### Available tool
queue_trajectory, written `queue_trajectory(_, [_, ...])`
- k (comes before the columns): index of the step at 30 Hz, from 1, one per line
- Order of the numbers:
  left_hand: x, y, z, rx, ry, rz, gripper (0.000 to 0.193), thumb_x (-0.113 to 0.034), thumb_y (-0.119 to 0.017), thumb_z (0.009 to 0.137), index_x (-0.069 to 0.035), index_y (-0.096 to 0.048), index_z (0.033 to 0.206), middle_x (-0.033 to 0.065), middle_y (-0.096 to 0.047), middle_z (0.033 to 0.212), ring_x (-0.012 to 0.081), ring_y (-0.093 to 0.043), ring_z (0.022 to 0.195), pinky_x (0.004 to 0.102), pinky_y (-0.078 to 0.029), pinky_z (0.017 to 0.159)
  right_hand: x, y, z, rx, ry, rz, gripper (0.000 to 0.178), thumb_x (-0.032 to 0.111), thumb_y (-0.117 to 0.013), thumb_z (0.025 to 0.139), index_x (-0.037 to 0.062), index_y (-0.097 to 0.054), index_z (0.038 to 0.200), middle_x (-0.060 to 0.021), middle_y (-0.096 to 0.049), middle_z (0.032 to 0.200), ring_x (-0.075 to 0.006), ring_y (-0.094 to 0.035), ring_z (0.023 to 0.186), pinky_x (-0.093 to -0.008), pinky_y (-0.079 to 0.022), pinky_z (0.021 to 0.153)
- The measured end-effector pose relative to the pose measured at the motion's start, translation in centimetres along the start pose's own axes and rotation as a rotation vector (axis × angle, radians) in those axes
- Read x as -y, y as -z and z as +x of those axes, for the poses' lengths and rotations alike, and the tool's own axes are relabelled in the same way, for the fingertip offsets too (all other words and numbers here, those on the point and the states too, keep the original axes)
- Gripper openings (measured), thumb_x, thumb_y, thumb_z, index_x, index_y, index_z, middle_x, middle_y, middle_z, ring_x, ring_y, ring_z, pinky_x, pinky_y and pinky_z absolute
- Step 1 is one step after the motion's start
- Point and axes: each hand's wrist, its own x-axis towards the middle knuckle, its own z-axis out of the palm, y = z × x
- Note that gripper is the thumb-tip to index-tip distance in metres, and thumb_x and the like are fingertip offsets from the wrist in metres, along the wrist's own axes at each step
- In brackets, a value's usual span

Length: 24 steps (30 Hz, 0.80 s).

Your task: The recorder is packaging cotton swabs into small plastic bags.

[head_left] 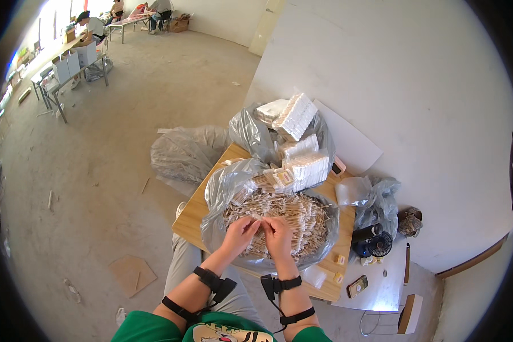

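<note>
A large heap of loose cotton swabs [310, 222] with wooden sticks lies in a grey plastic bag [214, 199] opened out on a wooden table [191, 225]. Over the near part of the heap, my left hand [240, 233] and my right hand [278, 236] meet with fingertips pinched together. Something small and whitish shows between them, too small to name. Behind the heap stand stacked packs of swabs [306, 168] in clear wrapping. More white packs [295, 117] are piled at the table's far end on another grey bag [251, 134].
A full grey sack [185, 154] rests on the floor left of the table. To the right, a low white table [376, 285] bears a small black fan [379, 244] and a phone [357, 286]. Far left, people sit at work tables [57, 85]. A white wall rises at right.
</note>
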Motion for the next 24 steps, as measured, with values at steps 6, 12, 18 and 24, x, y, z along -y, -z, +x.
queue_trajectory(6, [-0.5,0.1,-0.6,0.055,0.242,-0.086,0.028,-0.025,-0.055,0.093,0.001,-0.060,0.083,0.0016,-0.058,0.070,0.0077,-0.049,0.063,0.0238,-0.041,0.056,0.3,-0.5,-2.3,-0.042,0.123,-0.101,0.014,0.001,-0.063,0.079,0.0027,-0.066,0.092,-0.0103,-0.061,0.085,-0.0277,-0.061,0.074,-0.0344,-0.049,0.063])
queue_trajectory(12, [0.0,0.6,-0.9,0.007,0.454,-0.359,0.022,-0.021,-0.057,0.090,-0.002,-0.061,0.079,0.0004,-0.057,0.068,0.0062,-0.051,0.060,0.0222,-0.041,0.052,1.2,-0.5,-3.1,0.009,0.282,-0.239,0.019,-0.004,-0.062,0.076,0.0023,-0.066,0.094,-0.0104,-0.060,0.089,-0.0284,-0.061,0.076,-0.0340,-0.049,0.061])
queue_trajectory(18, [1.1,0.4,-0.9,0.024,0.491,-0.353,0.018,-0.017,-0.058,0.087,-0.003,-0.060,0.076,-0.0003,-0.056,0.066,0.0078,-0.051,0.058,0.0222,-0.040,0.052,1.9,-0.3,-3.0,-0.001,0.229,-0.209,0.021,-0.002,-0.065,0.072,0.0033,-0.064,0.093,-0.0103,-0.060,0.086,-0.0291,-0.059,0.076,-0.0364,-0.048,0.064])
queue_trajectory(24, [0.8,-0.3,-1.0,0.038,0.153,0.023,0.015,-0.012,-0.060,0.084,0.000,-0.060,0.076,0.0055,-0.056,0.065,0.0138,-0.051,0.059,0.0284,-0.041,0.054,1.4,-0.2,-3.1,-0.010,0.191,-0.217,0.023,-0.003,-0.063,0.071,0.0026,-0.063,0.094,-0.0109,-0.060,0.084,-0.0296,-0.058,0.075,-0.0374,-0.047,0.064])
